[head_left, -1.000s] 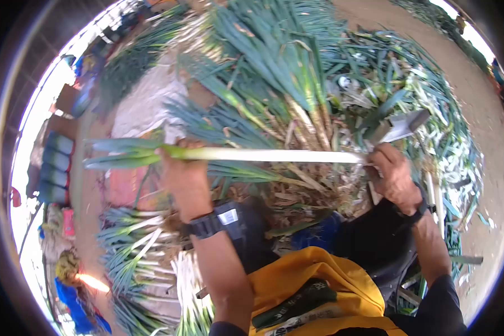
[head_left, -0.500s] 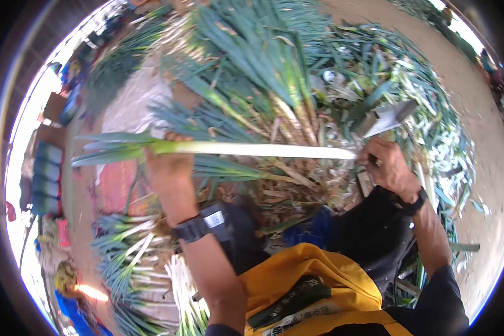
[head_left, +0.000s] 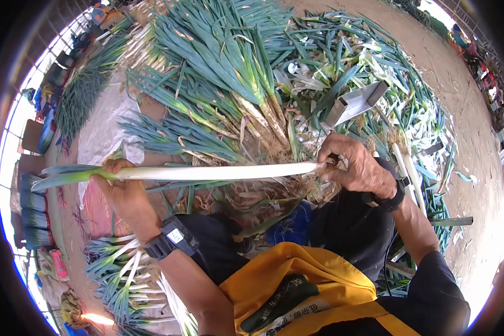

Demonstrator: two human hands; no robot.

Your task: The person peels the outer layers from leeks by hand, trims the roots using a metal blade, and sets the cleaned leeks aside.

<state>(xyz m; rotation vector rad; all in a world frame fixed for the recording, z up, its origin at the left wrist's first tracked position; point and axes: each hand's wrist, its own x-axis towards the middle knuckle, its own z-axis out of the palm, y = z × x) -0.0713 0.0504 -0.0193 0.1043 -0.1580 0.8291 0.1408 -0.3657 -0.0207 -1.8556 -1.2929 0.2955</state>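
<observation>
A long green onion (head_left: 224,172) lies level across the view, its white stem bare and smooth. My left hand (head_left: 124,196) is closed around it where the white turns green, with the leaves sticking out to the left. At the other end, my right hand (head_left: 361,171) is closed on the root end, its fingers pinched around the roots. Just behind my right hand stands a metal channel piece (head_left: 357,103) on a support. Below the stem are dry peelings and roots (head_left: 263,196), between my legs.
A heap of untrimmed green onions (head_left: 218,61) lies ahead, with leaf trimmings (head_left: 369,61) to its right. Cleaned green onions (head_left: 129,274) lie in a row at lower left. A white sheet (head_left: 109,117) covers ground at left. My yellow apron (head_left: 308,269) spans my lap.
The view has shifted, so the surroundings sit further left and higher. Both hands have come nearer my body with the green onion still between them.
</observation>
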